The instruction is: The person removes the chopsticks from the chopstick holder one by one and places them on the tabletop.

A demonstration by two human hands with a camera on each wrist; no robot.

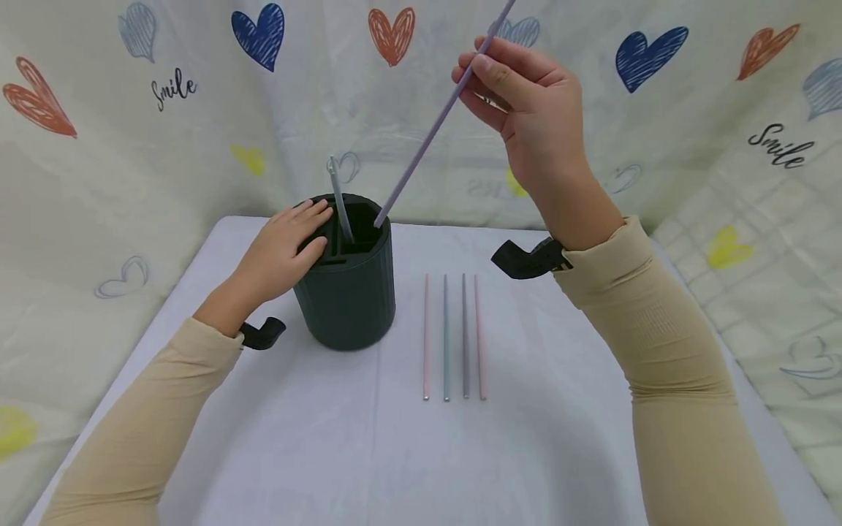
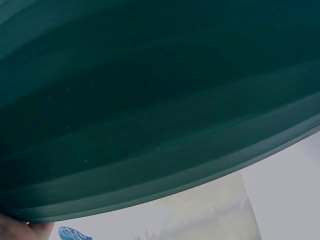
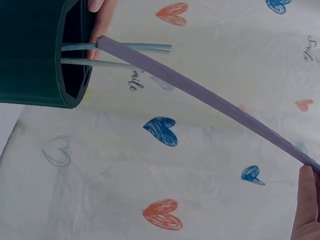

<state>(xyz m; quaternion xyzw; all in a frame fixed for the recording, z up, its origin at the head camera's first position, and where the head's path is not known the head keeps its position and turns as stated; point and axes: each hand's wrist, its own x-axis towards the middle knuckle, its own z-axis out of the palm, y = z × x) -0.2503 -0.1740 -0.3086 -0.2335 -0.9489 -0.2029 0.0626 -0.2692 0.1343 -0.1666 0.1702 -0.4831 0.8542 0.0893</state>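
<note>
My right hand (image 1: pixel 526 109) pinches a long slim purple stick (image 1: pixel 427 139) between thumb and fingers, near its upper part. The stick slants down to the left, and its lower tip is over the mouth of a dark green ribbed holder (image 1: pixel 345 307). In the right wrist view that tip shows just outside the holder's rim. My left hand (image 1: pixel 283 241) rests on the holder's top left edge with extended fingers. Inside the holder stand a blue stick (image 3: pixel 155 47) and a paler stick (image 3: pixel 110 63). The green wall (image 2: pixel 150 100) fills most of the left wrist view.
Several sticks lie side by side on the white table to the holder's right: a pink one (image 1: pixel 426 336), a teal one (image 1: pixel 446 336), a grey one (image 1: pixel 465 336) and another pink one (image 1: pixel 479 336). A heart-printed cloth (image 1: pixel 421 109) hangs behind the table.
</note>
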